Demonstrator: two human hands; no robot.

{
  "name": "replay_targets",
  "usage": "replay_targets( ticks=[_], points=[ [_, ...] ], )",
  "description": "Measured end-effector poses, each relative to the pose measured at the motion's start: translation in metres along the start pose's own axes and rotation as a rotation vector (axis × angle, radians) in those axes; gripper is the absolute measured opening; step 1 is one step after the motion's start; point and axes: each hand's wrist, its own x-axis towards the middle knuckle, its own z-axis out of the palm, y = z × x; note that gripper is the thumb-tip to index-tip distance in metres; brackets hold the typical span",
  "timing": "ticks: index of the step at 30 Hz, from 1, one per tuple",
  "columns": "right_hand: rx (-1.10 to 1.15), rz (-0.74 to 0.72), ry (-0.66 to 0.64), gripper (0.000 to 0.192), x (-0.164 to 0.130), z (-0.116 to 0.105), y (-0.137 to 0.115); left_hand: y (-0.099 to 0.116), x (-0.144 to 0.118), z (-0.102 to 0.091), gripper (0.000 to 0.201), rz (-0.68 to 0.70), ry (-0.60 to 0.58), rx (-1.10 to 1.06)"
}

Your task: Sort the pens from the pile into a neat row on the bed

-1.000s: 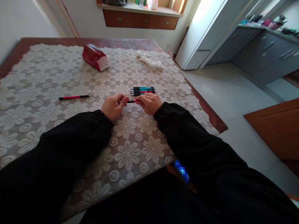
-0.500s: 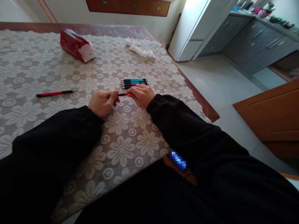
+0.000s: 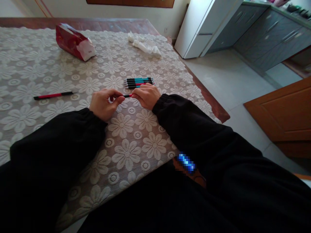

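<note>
A red and black pen (image 3: 127,96) lies level between my two hands, just above the tablecloth. My left hand (image 3: 105,103) pinches its black end between thumb and forefinger. Its red part is gripped by my right hand (image 3: 146,96), whose fingers hide the far end. Just beyond the right hand, a row of several pens (image 3: 138,82) lies side by side, teal and black with a red one among them; the fingers partly cover the nearest. Off to the left lies another red and black pen (image 3: 53,95) with a thin tip pointing right.
A lace tablecloth (image 3: 127,154) with flowers covers the table. Toward the back stand a red packet (image 3: 74,43) and a crumpled white tissue (image 3: 145,47). A white fridge (image 3: 194,29) and a wooden door (image 3: 284,113) are beyond the table's right edge.
The fingers of my left hand have shifted on the pen's black end, with the forefinger now lifted into a looser pinch. My view has tilted slightly downward.
</note>
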Motion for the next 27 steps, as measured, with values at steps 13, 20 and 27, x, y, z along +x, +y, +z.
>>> replay_targets(
  ticks=[13,20,27],
  points=[
    [0.048,0.033,-0.033,0.055,-0.001,-0.001,0.0,0.002,-0.001,-0.003,0.026,0.026,-0.032,0.021],
    [0.026,-0.039,0.041,0.05,0.0,-0.004,0.003,0.003,-0.001,-0.004,0.046,-0.018,-0.009,-0.014],
    [-0.05,-0.168,0.082,0.042,-0.001,-0.002,0.011,0.003,0.002,-0.003,0.046,0.003,-0.194,0.038]
  ],
)
